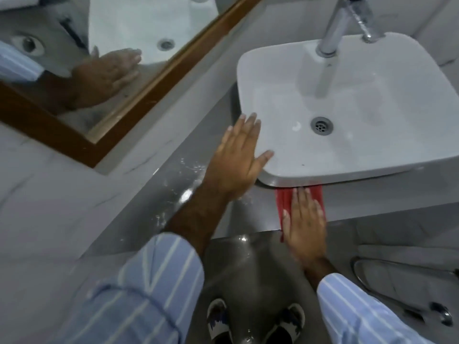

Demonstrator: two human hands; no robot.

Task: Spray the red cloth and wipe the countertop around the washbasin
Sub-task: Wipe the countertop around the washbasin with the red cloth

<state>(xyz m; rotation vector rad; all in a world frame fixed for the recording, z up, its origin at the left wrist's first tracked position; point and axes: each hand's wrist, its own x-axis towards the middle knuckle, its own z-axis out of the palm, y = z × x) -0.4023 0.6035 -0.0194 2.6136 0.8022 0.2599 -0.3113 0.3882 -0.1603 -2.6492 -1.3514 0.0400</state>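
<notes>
Cloth (pixel 285 202), red and lying in ridged folds, sits on the grey worktop (pixel 149 219) at the near edge of the white basin (pixel 372 135), its far end tucked under the basin's overhanging rim and its near end reaching the worktop's front edge. Right hand (pixel 304 224) lies flat on the cloth, palm down, fingers straight and close together, pressing rather than gripping it; the fingertips come almost to the basin rim. Left hand (pixel 236 160) is spread flat with fingers extended and holds nothing; it is over the worktop at the basin's left near corner, the thumb lying across the rim, though whether the palm touches the surface cannot be told. Wet patches and droplets shine on the worktop left of that hand. Both forearms come out of rolled, blue-and-white striped sleeves. A chrome tap (pixel 335 28) stands at the back of the basin, and a round drain (pixel 321 125) sits in its bowl. A wood-framed mirror (pixel 154 75) on the wall to the left reflects a hand. Below the worktop's edge, two sandalled feet stand on a glossy floor, and a metal hose (pixel 377 291) curls on the right.
</notes>
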